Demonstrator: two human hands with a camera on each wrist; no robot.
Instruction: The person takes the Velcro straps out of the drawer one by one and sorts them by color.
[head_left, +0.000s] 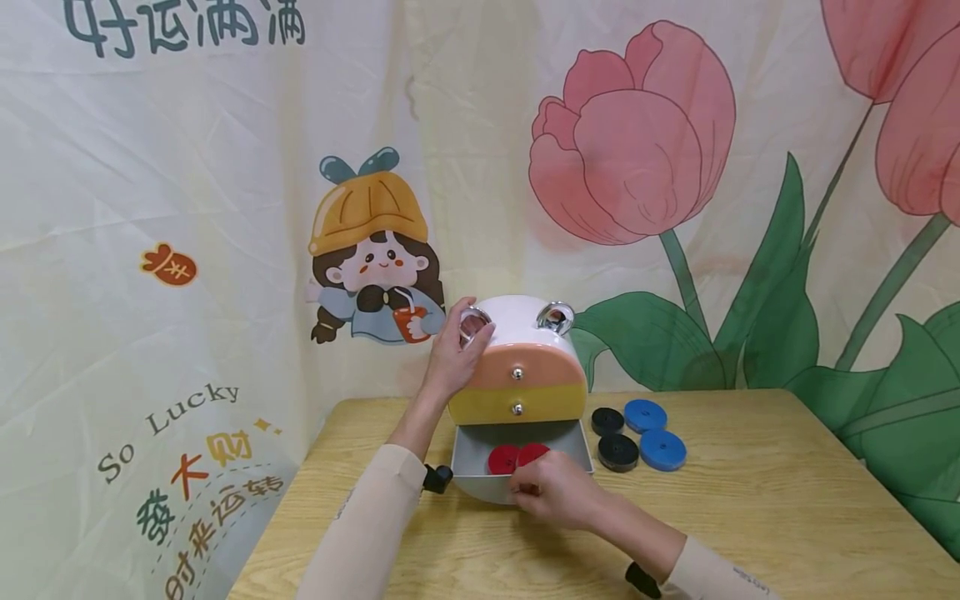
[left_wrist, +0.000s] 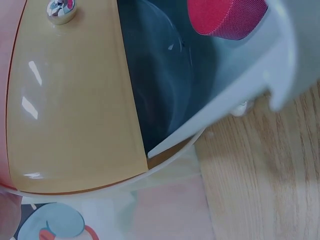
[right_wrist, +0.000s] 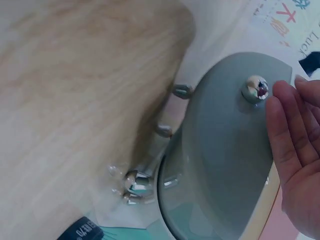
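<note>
A small white-topped drawer cabinet (head_left: pixel 517 312) with silver ring ears stands at the back of the table. Its grey bottom drawer (head_left: pixel 468 487) is pulled out. Inside lie two red round rolls (head_left: pixel 502 459), one partly behind my right hand; a red roll (left_wrist: pixel 227 17) with a woven-looking side also shows in the left wrist view. My left hand (head_left: pixel 454 354) holds the cabinet at its left ear, thumb and fingers about it. At the drawer's front rim is my right hand (head_left: pixel 558 492), its fingers fairly straight beside the drawer knob (right_wrist: pixel 255 89) in the right wrist view, holding nothing visible.
Two black rolls (head_left: pixel 618 452) and two blue rolls (head_left: pixel 663 450) lie right of the cabinet on the wooden table (head_left: pixel 720 517). A printed cloth (head_left: pixel 480 167) hangs behind. The upper orange and yellow drawers (head_left: pixel 480 406) are closed.
</note>
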